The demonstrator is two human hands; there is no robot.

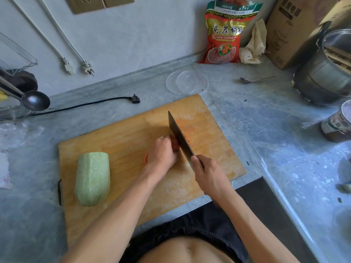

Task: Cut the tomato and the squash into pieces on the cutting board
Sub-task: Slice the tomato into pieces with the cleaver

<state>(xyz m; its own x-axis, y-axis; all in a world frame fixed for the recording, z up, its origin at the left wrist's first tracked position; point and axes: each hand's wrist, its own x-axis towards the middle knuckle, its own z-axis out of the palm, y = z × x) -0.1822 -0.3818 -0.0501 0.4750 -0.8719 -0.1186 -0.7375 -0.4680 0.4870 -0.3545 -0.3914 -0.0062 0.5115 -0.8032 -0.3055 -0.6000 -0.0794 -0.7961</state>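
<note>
Head view, kitchen corner: one clear plastic tub (187, 82), nothing visible in it, stands on the grey marbled counter (266, 118) at 12 o'clock of the wooden cutting board (121, 141); one steel pot (326, 71) at 2 o'clock, contents unclear; one jar (337, 122) at 3 o'clock, contents dark. One red printed bag (226, 33) leans on the grey wall beside one cardboard box (292, 31). One spoon (254, 80) lies on the counter; one ladle (28, 98) juts in at 9 o'clock. One peeled pale-green squash (93, 178) lies on the board at 8 o'clock. One tomato (175, 145), mid-board, is held by left hand (162, 153) with curled fingers. Right hand (206, 172) fingers are clamped on the handle of one cleaver (179, 135), whose blade meets the tomato.
</note>
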